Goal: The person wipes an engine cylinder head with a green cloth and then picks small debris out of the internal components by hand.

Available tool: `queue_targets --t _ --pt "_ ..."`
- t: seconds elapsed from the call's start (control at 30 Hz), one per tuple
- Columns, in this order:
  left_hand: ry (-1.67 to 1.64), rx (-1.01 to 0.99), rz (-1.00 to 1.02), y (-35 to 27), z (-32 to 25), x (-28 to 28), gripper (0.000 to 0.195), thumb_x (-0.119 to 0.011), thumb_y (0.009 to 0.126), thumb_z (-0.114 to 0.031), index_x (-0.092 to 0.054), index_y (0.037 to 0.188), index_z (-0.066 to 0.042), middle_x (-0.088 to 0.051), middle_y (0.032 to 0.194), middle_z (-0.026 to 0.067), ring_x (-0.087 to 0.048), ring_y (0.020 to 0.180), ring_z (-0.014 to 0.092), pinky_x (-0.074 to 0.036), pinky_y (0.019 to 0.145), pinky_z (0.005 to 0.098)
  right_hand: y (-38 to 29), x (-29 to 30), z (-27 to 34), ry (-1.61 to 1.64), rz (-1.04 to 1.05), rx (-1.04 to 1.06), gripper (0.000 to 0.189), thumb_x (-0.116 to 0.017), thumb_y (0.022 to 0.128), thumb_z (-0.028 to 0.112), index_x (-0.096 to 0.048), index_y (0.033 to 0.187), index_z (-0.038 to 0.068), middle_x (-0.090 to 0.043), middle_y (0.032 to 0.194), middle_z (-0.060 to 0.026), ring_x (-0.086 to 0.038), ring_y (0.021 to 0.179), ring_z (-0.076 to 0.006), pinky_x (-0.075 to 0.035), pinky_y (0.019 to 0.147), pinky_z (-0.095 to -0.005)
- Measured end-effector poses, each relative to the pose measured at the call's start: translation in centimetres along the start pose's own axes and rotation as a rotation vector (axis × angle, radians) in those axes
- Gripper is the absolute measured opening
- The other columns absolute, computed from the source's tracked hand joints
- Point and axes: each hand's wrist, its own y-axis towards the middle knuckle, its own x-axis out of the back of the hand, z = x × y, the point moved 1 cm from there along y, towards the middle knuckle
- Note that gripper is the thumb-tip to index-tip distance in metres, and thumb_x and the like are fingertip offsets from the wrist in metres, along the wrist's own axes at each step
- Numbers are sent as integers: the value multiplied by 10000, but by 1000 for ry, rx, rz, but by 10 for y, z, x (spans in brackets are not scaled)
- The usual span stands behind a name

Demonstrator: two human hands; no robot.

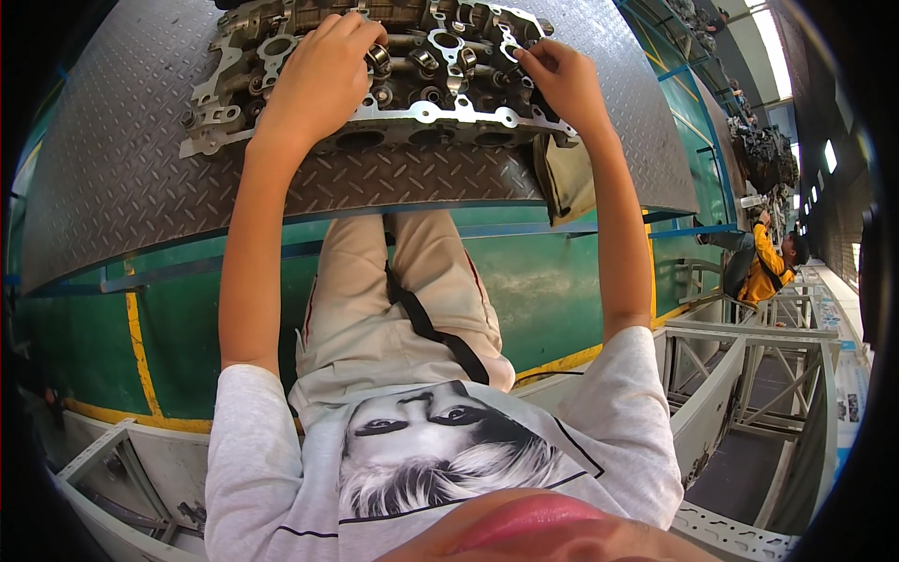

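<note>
An engine's aluminium cylinder head (425, 111) lies on the checker-plate tabletop in front of me. My left hand (326, 81) reaches over its left half, fingers bent down beside a roller rocker arm (378, 60); they hide their tips, so a grip on it cannot be made out. More rocker arms, one (423, 62) in the middle and another (467, 60) to its right, sit among the valve springs. My right hand (565, 74) is at the right end, thumb and forefinger close together by a camshaft bearing seat (511, 50). Whether something small is between them is unclear.
The checker-plate table (421, 175) has a blue frame. An olive cloth (567, 179) hangs over its front edge by my right forearm. Metal frames (744, 351) stand behind me. Farther right, a person in a yellow jacket (762, 263) sits by other engine parts (765, 158).
</note>
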Motion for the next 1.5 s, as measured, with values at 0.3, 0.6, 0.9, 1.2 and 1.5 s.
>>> queue_targets --t 0.3,0.6,0.9,1.2,1.5 --pt "-34 42 50 3 -7 5 300 -456 845 18 -559 1124 -27 -570 1079 146 -532 1075 342 -443 920 433 1 -7 -3 -19 -56 170 220 -701 884 237 -687 928 22 -578 694 -48 -501 566 -105 -405 540 -281" --pt "8 -13 -6 0 5 -6 334 -449 844 26 -557 1157 -15 -572 1107 150 -528 1087 347 -442 939 432 0 -1 5 20 -4 70 215 -694 861 246 -704 918 39 -669 810 -119 -613 628 -231 -479 620 -345" --pt "78 -12 16 -1 5 -5 353 -513 812 37 -595 1153 -4 -611 1131 111 -548 1103 291 -453 967 416 -6 0 6 4 -26 62 214 -694 857 237 -688 904 29 -671 787 -122 -611 630 -242 -488 625 -349" --pt "-8 -25 1 2 2 -2 326 -431 801 81 -570 1081 -9 -576 1074 147 -528 1072 350 -441 921 432 -4 1 5 7 -33 148 171 -662 868 190 -665 883 20 -674 762 -126 -655 656 -259 -490 619 -355" --pt "-2 -51 -8 3 -1 0 324 -449 798 81 -580 1081 -7 -581 1059 147 -536 1055 347 -448 907 428 -9 -3 7 -35 -98 149 180 -665 896 166 -658 949 -6 -660 739 -93 -548 599 -129 -442 580 -290"
